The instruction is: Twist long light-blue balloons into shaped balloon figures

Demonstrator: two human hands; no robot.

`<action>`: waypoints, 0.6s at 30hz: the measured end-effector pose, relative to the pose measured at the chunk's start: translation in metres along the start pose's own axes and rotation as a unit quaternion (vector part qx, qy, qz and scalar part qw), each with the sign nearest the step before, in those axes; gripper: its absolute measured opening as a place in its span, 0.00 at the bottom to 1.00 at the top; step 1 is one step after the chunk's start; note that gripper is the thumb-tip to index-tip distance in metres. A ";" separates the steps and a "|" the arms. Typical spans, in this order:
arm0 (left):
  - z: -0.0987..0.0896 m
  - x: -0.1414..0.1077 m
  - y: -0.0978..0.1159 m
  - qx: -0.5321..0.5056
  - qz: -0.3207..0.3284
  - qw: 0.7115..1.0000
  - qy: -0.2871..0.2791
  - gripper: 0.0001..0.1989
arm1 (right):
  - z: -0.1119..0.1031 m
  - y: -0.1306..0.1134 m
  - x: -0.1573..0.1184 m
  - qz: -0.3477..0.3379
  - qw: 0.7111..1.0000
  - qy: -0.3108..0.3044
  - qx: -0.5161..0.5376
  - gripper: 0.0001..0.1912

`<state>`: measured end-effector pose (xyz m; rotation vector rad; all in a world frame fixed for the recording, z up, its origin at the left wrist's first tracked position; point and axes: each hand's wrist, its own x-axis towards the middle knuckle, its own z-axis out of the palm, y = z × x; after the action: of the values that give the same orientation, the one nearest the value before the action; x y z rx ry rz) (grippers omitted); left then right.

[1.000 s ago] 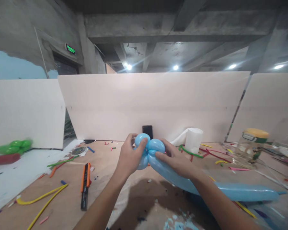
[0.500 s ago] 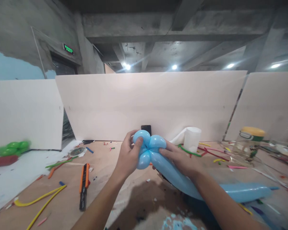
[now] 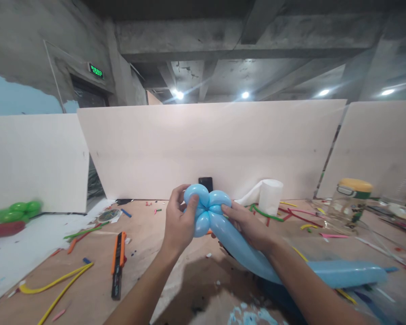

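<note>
A light blue long balloon (image 3: pixel 245 253) has several rounded bubbles twisted together at its near-centre end, and its long part runs under my right forearm to the right. My left hand (image 3: pixel 181 219) grips the left bubbles, thumb on their front. Around the right bubble and the start of the long part, my right hand (image 3: pixel 248 221) is closed, with its thumb near the twist. Some fingers of both hands are hidden behind the balloon.
An orange and black cutter (image 3: pixel 118 266) and yellow uninflated balloons (image 3: pixel 66 275) lie at left. Behind stand a black phone (image 3: pixel 205 183), a white paper roll (image 3: pixel 271 197) and a yellow-lidded jar (image 3: pixel 350 205). Green and red balloons (image 3: pixel 20 211) rest far left.
Both hands and the balloon's bubbles have shifted slightly left. The hold on the balloon looks much the same.
</note>
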<state>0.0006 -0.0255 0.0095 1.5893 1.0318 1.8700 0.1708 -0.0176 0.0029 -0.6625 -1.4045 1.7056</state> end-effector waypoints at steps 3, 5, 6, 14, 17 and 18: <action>0.001 -0.001 0.000 -0.006 0.012 1.000 0.011 0.17 | 0.000 0.001 0.001 -0.001 1.000 0.001 0.003 0.21; 0.001 -0.001 -0.001 -0.001 0.002 1.000 0.009 0.17 | -0.001 0.001 0.000 -0.013 1.000 0.000 -0.007 0.22; 0.001 0.000 -0.001 0.001 -0.008 1.000 0.004 0.18 | -0.002 0.001 0.000 -0.019 1.000 -0.001 -0.015 0.22; 0.001 -0.001 0.002 -0.024 -0.085 0.994 -0.067 0.20 | -0.008 0.000 -0.004 -0.016 0.998 -0.022 -0.053 0.26; 0.001 0.000 0.000 -0.054 -0.112 0.988 -0.090 0.20 | -0.008 -0.003 -0.005 -0.026 0.996 -0.029 -0.076 0.27; 0.000 0.000 -0.001 -0.065 -0.121 0.986 -0.097 0.20 | -0.008 -0.005 -0.006 -0.027 0.995 -0.035 -0.085 0.28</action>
<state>0.0006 -0.0247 0.0088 1.4651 0.9495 1.5559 0.1820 -0.0183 0.0048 -0.6572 -1.6153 1.5926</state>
